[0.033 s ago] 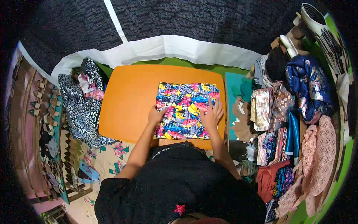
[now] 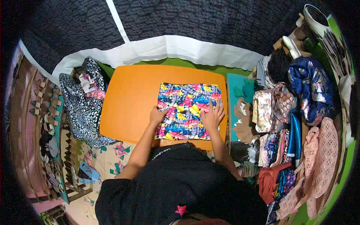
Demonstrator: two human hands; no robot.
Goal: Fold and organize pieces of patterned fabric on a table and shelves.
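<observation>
A folded piece of cloth (image 2: 189,112) with a bright leaf print in pink, yellow, blue and grey lies flat on the orange tabletop (image 2: 127,97), right of its middle. My left hand (image 2: 157,115) rests at the cloth's left edge, its thumb lying on the print and apart from the fingers. On the right part of the cloth my right hand (image 2: 213,117) lies with fingers spread, pointing away from me, near the right edge. The layers under the top of the cloth cannot be made out.
A black-and-white patterned cloth bundle (image 2: 80,108) stands left of the table. To the right are stacked folded fabrics (image 2: 270,148), a navy floral bundle (image 2: 311,88) and a peach lace cloth (image 2: 322,157). A rack with small items (image 2: 48,123) stands far left.
</observation>
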